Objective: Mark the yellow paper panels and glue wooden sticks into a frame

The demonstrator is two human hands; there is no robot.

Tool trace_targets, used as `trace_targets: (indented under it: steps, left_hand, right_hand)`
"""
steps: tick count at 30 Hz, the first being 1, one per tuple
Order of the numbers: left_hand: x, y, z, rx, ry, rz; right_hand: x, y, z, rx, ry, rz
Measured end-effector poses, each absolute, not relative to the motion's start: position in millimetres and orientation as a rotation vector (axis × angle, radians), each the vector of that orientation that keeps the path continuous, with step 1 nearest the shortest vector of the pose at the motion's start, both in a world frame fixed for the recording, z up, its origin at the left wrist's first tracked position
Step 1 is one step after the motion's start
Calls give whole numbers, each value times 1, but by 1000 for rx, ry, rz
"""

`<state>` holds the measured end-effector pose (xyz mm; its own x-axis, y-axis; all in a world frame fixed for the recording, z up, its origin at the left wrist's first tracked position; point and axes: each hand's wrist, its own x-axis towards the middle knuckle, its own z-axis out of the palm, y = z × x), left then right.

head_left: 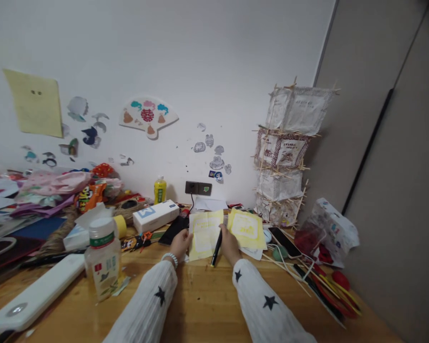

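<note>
Plastic bottle (102, 262): stands capped, left of the hands.
Left hand (179, 245): fingers curled at the left sheet's edge, seemingly pinching it.
Left sheet (204, 236): between the hands; yellow border done, a pale panel apparently left.
Marker (217, 248): slants over that sheet's right edge; cap unclear.
Right hand (230, 245): fingers closed around the marker.
Right sheet (256, 231): just beyond, its yellow border likewise looking finished.

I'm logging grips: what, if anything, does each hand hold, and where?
Left hand: left yellow sheet, by its left edge. Right hand: black marker, near its far end.
</note>
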<state>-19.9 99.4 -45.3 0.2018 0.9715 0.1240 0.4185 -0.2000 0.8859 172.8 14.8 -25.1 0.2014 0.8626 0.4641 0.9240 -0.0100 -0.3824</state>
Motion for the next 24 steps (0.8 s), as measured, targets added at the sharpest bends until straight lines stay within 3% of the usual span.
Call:
trace_targets:
  steps: [17, 24]
  left_hand:
    - [-28, 82, -32, 2073, 1409, 863]
    - [-21, 72, -24, 2169, 1478, 745]
  right_hand:
    - [189, 21, -5, -1748, -1405, -110]
    - [172, -2, 73, -1458, -1055, -196]
